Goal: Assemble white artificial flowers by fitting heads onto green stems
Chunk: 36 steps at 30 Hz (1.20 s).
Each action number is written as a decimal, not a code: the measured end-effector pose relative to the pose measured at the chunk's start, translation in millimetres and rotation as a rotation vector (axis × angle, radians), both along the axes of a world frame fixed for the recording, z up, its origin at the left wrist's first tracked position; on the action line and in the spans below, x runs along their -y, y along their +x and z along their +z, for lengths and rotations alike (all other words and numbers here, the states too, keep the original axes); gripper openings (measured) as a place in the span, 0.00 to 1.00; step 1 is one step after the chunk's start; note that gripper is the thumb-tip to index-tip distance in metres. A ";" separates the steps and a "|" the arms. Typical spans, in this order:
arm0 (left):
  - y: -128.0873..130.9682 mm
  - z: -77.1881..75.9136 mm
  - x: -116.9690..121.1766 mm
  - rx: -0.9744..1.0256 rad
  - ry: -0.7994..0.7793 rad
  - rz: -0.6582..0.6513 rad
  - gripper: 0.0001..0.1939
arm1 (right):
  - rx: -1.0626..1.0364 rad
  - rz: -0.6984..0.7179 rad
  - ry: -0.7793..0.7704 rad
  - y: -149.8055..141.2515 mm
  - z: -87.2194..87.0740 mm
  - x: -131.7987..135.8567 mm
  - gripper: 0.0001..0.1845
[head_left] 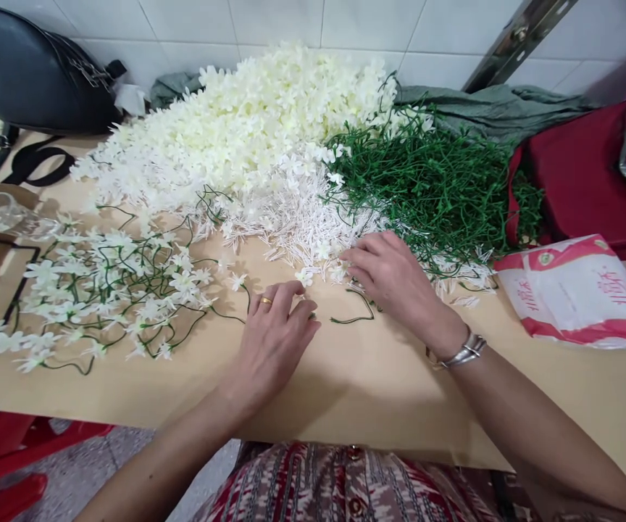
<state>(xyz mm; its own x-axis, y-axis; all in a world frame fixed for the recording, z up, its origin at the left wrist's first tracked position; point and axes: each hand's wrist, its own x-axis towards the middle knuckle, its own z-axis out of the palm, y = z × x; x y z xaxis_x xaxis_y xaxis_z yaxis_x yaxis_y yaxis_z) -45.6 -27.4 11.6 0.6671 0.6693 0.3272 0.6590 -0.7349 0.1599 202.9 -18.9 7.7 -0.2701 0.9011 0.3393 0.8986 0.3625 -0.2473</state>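
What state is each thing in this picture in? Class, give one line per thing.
Left grip: fingers curled, a bit of green at the tips.
Right grip: fingers bent, at the white heap's edge.
White heap: piled loose.
Green heap: tangled.
Lone stem: bent, lying flat.
Flowers: on stems, spread loosely.
Cloth: crumpled.
Packet: lying down; sealed or not, unclear.

Heaped toward eleven o'clock: loose white flower heads [269, 109], cream-tinted on top, thin pale stalks [298, 217] bared along the six o'clock edge. Tangled at two o'clock, partly over that heap: dark-green branching stems [427, 174]. Strewn at nine o'clock: white blooms on curved green stems [120, 284]. Bent, near centre toward five o'clock: a lone green stem [353, 320].
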 end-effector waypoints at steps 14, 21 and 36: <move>38.7 -4.7 -37.4 0.475 -0.354 -0.105 0.14 | -0.293 -0.059 0.057 5.7 0.3 -0.7 0.09; 55.6 -9.4 -45.5 0.747 -0.643 -0.011 0.04 | -0.502 -0.064 0.010 -5.5 18.5 25.3 0.04; 40.4 -2.1 -58.4 1.050 -0.388 0.167 0.09 | -0.139 0.031 -0.039 -6.0 5.0 62.5 0.06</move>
<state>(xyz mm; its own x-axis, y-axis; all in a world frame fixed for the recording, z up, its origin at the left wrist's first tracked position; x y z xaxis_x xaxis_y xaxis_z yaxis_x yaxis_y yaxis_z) -5.2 31.0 9.6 0.0772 0.9027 0.4232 0.1493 -0.4302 0.8903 196.9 -81.3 12.7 -0.2506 0.9063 0.3403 0.8434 0.3769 -0.3828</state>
